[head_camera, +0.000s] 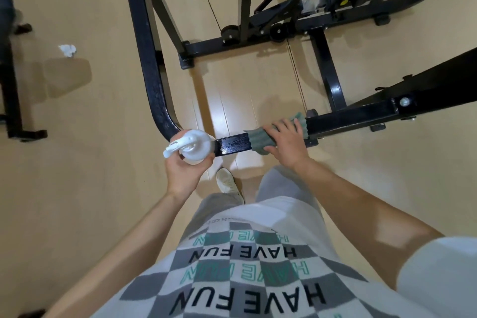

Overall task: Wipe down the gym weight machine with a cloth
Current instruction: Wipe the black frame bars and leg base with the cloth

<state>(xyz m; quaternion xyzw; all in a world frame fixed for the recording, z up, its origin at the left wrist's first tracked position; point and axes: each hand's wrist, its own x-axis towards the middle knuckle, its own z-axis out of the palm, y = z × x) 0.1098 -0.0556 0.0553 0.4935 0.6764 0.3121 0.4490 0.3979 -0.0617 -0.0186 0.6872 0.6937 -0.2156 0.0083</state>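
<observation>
Gripping a soft grey-green ribbed cloth (258, 142) with the right hand (286, 141), fingers curled over it, wrapped round the black square metal bar of the weight machine (356, 117), right of the middle of the frame. Holding a white plastic spray bottle (192, 146) in the left hand (184, 170), fingers curled round it, just left of the middle. Looks wet and shiny between the hands. Could slip there and lose the cloth. Could drip onto the pale wooden floor (103, 162) and make it slippery.
</observation>
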